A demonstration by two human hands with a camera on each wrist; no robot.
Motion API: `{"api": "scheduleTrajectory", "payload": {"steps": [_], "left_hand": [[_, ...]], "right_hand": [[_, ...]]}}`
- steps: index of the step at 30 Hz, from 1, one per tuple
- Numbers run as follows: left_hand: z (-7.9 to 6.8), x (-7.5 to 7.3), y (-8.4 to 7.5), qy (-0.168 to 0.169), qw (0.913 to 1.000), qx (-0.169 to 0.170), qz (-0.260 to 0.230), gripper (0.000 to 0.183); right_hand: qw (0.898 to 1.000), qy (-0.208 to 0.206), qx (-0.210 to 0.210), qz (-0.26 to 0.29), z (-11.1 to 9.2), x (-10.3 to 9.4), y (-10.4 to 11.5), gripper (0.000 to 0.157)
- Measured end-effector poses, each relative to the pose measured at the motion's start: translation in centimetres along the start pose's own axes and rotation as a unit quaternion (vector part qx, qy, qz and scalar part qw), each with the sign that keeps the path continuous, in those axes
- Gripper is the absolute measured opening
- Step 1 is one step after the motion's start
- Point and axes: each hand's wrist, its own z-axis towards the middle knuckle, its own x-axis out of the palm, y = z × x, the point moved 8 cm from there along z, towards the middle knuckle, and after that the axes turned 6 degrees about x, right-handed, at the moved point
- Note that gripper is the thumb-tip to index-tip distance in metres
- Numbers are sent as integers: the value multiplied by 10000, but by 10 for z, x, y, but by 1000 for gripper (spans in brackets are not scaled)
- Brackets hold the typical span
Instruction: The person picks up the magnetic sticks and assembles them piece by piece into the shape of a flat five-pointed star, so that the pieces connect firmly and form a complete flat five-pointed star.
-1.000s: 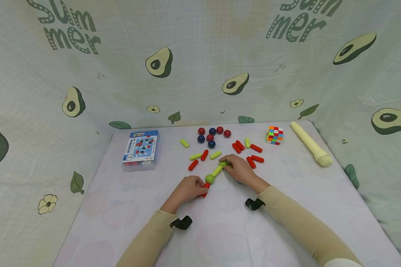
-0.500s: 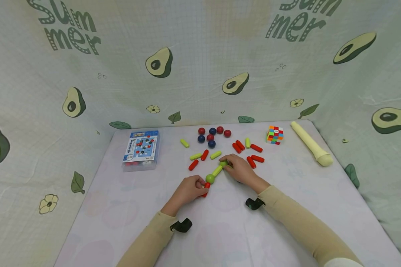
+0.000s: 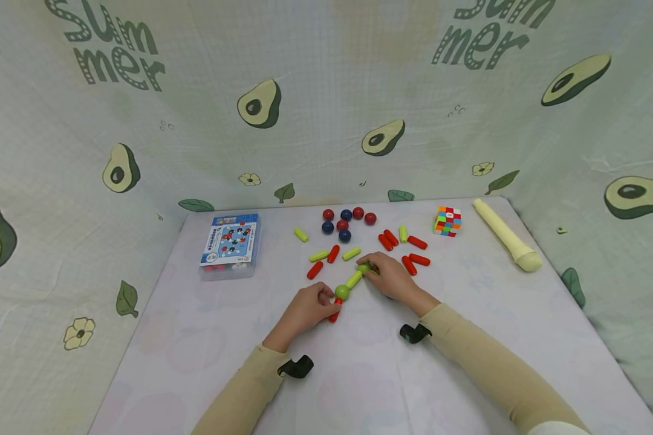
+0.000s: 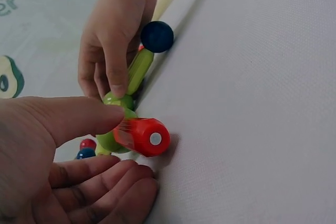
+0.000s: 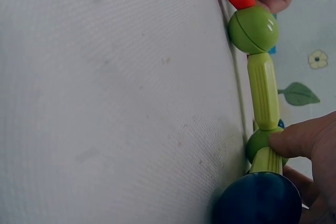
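A chain of magnetic sticks and balls lies between the hands. It runs from a red stick (image 4: 142, 136) to a green ball (image 3: 342, 292), a lime stick (image 5: 263, 90), a second green ball (image 5: 257, 144), another lime stick (image 4: 140, 71) and a dark blue ball (image 5: 257, 200). My right hand (image 3: 390, 277) pinches the second green ball between thumb and fingers, covering the chain's far end in the head view. At the red stick, my left hand (image 3: 307, 307) has its thumb over the stick; its fingers are spread loosely, a gap between them and the stick.
Red and blue balls (image 3: 345, 235) cluster at the back of the table, with several loose red sticks (image 3: 314, 270) and lime sticks (image 3: 301, 234) around. A boxed set (image 3: 230, 246) lies left; a puzzle cube (image 3: 447, 221) and pale yellow club-shaped object (image 3: 507, 234) lie right.
The left hand's fingers have parted slightly from the red stick, showing more of it. The right hand and the chain stay nearly still.
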Motion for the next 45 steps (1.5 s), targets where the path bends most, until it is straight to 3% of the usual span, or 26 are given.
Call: {"api": "scheduleTrajectory", "payload": {"steps": [7,14,26,40,45], "left_hand": [[9,2,-3,-403,9987,216,240,42],[15,4,-9,-419,9971,551,315,35],[12,-6,-5,-769,9953,404,436,33],[14,-9,-2,-1090,9929,207,419,32],[16,-9,-2,-1057,9926,238,556,39]], "right_hand": [[10000,47,-14,-20,-1,0,1,33],[9998,174,43,89,-10,-3,-1,49],[9985,376,364,-151,-40,-10,-15,53],[9988,355,269,-194,-43,-9,-15,47],[9990,220,395,70,-45,-15,-17,41]]}}
